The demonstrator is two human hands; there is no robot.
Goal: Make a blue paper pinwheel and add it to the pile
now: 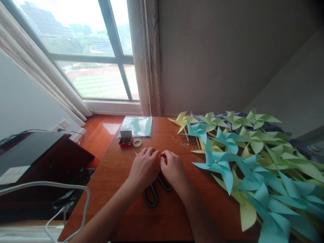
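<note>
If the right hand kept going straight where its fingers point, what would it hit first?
The right hand would most likely meet the left hand first, its fingers lying just across. Whether they already touch is hard to tell from this view.

Light pours through a lg. window (83, 57) in an upper-fl. rm., apparently a home or apt.: long patterned curtains (145, 60), glossy wood-toned floor (102, 145), plain gray wall (202, 57), wall outlets (64, 123) and a wooden table (111, 182), w/ bldgs. (39, 15) and a striped green field (96, 81) visible outside, down below.
</note>
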